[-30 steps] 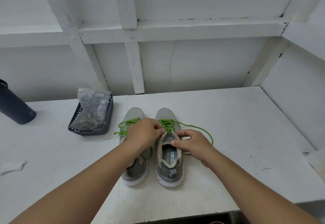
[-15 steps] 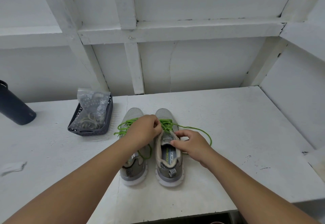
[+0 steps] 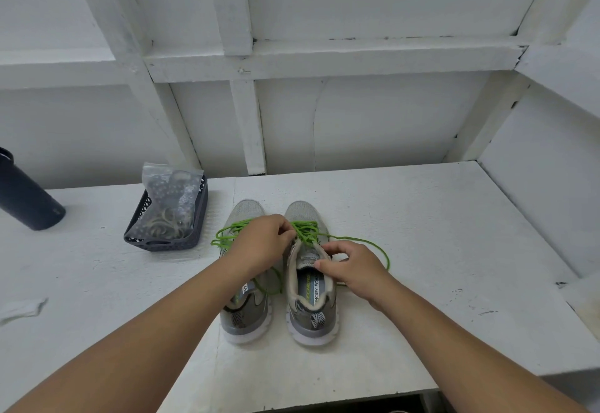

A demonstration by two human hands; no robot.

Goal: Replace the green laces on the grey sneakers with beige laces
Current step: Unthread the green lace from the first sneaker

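Two grey sneakers stood side by side near the middle of the white bench (image 3: 422, 218), toes pointing to its far edge and heels toward the near edge. The left sneaker (image 3: 245, 315) and the right sneaker (image 3: 310, 308) sat just apart, both laced in green.

The left hand (image 3: 259, 244) reached over the left sneaker, and its grip was closed in a pinch on the green lace (image 3: 306, 229) at the top of the right sneaker's lacing. The right hand (image 3: 354, 266) lay against the right sneaker's outer side, its grip curled on the collar beside the tongue, thumb and fingertips touching the opening's edge. A loose length of that green lace looped out over the bench toward the right edge and curved back behind the right hand. The left sneaker's green lace (image 3: 224, 237) spilled in loops off its left side.

Toward the bench's far left, a dark mesh basket (image 3: 162, 244) held a clear plastic bag (image 3: 172, 192) with coiled pale cords inside; whether those were the beige laces could not be told. A dark bottle (image 3: 26, 198) leaned at the left edge, and a scrap of white paper (image 3: 22, 308) lay nearer the front left.
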